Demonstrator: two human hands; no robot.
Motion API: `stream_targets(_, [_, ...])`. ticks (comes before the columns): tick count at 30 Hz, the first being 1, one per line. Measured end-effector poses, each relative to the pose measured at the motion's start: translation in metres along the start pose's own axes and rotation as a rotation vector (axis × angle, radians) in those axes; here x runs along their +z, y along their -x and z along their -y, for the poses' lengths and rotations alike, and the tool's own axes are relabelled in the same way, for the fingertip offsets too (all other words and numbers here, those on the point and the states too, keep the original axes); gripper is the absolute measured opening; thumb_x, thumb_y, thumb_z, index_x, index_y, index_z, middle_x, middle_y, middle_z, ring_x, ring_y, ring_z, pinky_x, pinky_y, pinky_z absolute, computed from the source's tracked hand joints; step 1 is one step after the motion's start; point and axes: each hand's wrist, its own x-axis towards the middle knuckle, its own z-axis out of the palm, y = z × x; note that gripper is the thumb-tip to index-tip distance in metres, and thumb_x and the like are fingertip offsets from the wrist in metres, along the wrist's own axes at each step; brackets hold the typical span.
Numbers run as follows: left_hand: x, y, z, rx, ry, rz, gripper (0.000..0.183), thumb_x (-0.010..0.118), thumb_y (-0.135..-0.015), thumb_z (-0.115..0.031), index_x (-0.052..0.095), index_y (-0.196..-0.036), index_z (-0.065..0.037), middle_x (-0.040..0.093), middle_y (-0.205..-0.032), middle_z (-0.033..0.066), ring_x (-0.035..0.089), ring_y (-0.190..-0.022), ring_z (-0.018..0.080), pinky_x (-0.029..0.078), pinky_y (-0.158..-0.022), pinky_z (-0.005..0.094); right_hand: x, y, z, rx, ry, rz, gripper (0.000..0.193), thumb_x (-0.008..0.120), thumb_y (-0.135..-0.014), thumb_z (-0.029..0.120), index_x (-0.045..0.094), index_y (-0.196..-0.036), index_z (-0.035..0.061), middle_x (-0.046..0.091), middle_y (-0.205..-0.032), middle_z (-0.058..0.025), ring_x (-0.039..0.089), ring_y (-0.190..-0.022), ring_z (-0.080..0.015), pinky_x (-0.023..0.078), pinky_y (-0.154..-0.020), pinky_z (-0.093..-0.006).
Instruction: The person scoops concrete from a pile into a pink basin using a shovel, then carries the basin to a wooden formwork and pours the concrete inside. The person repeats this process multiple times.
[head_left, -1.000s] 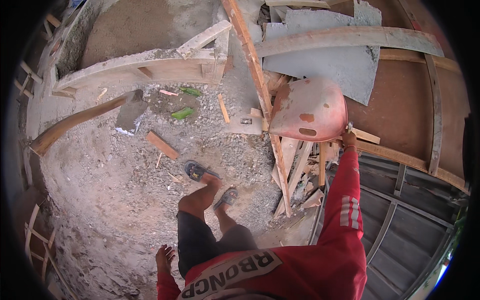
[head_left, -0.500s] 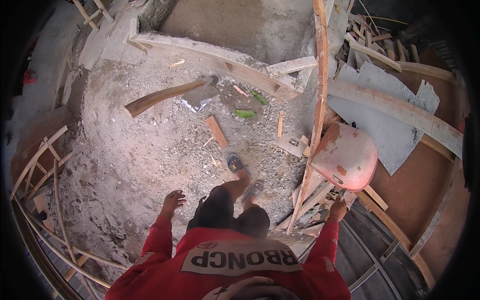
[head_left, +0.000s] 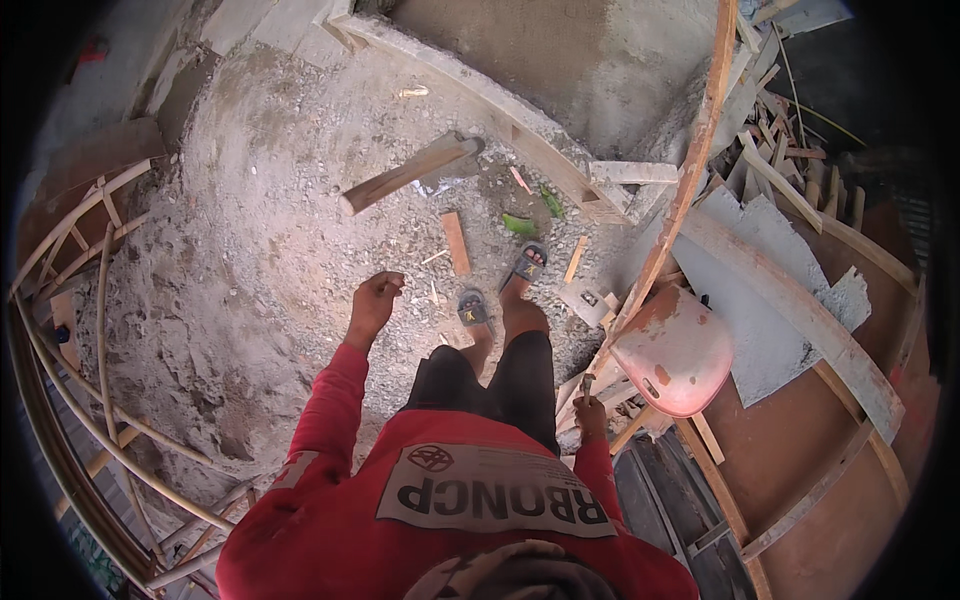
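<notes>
My right hand (head_left: 592, 415) is closed round a short, narrow tool (head_left: 587, 383) with a greyish end. Most of the tool is hidden in the fist, so its kind does not show. That hand is close to the slanting timber (head_left: 655, 255) and left of a worn, paint-chipped red plastic seat (head_left: 678, 350). Over the gravel, well out to the left, my left hand (head_left: 374, 306) hangs with its fingers loosely bent. I see nothing held in it.
Gravel (head_left: 270, 180) surrounds my sandalled feet. Ahead, a wooden post (head_left: 405, 178) rises before a formwork board (head_left: 470, 85) edging concrete. A small plank (head_left: 455, 243) lies near my feet. Scrap wood (head_left: 790, 165) is piled far right; bent poles (head_left: 105, 330) stand left.
My feet have stepped, and the view has shifted and turned. My right hand has come in toward my body with the tool, away from the seat's lower edge. My left hand has moved forward.
</notes>
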Motion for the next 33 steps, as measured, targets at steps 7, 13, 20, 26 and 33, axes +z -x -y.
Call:
stream_targets(7, [-0.112, -0.105, -0.166, -0.402, 0.949, 0.286, 0.104, 0.044, -0.088, -0.077, 0.033, -0.143, 0.011, 0.049, -0.138, 0.0277, 0.065, -0.108, 0.0331, 0.057, -0.089, 0.0450, -0.043, -0.065, 0.119, -0.342, 0.007, 0.082, 0.006, 0.063, -0.090, 0.015, 0.061, -0.087, 0.0096, 0.050, -0.060, 0.0017, 0.044, -0.043, -0.0077, 0.034, -0.039, -0.0251])
stream_targets(13, [-0.096, -0.144, -0.264, -0.678, 0.050, 0.676, 0.040, 0.064, -0.093, -0.022, 0.052, -0.121, 0.004, 0.069, -0.096, 0.0131, 0.068, -0.071, 0.0229, 0.059, -0.064, 0.0340, -0.070, -0.094, 0.188, -0.137, 0.053, 0.112, 0.012, 0.066, -0.086, 0.020, 0.067, -0.089, 0.0087, 0.061, -0.067, -0.0050, 0.059, -0.059, -0.0144, 0.045, -0.054, -0.0314])
stream_targets(20, [-0.118, -0.056, -0.335, -0.597, -0.022, 0.491, 0.027, 0.072, -0.085, -0.014, 0.055, -0.102, 0.001, 0.058, -0.076, 0.0038, 0.056, -0.060, 0.0120, 0.046, -0.053, 0.0278, -0.062, -0.121, 0.210, -0.191, 0.358, 0.171, 0.027, 0.068, -0.080, 0.032, 0.072, -0.087, 0.0064, 0.069, -0.078, -0.0136, 0.068, -0.076, -0.0318, 0.052, -0.072, -0.0438])
stream_targets(26, [-0.166, 0.007, -0.547, -0.631, -0.166, 0.624, 0.051, 0.072, -0.082, -0.008, 0.050, -0.124, 0.008, 0.060, -0.078, 0.0053, 0.059, -0.064, 0.0133, 0.049, -0.058, 0.0282, -0.070, -0.165, 0.154, -0.130, 0.127, 0.206, 0.019, 0.068, -0.085, 0.022, 0.069, -0.087, 0.0029, 0.059, -0.059, -0.0066, 0.056, -0.046, -0.0182, 0.043, -0.042, -0.0356])
stream_targets(33, [-0.170, 0.077, -0.617, -0.527, -0.013, 0.531, 0.062, 0.071, -0.085, -0.010, 0.044, -0.138, 0.008, 0.061, -0.082, 0.0057, 0.057, -0.070, 0.0129, 0.047, -0.063, 0.0285, -0.049, -0.135, 0.251, -0.109, 0.309, 0.374, 0.019, 0.069, -0.083, 0.028, 0.069, -0.083, 0.0084, 0.061, -0.060, -0.0054, 0.059, -0.053, -0.0203, 0.044, -0.050, -0.0369])
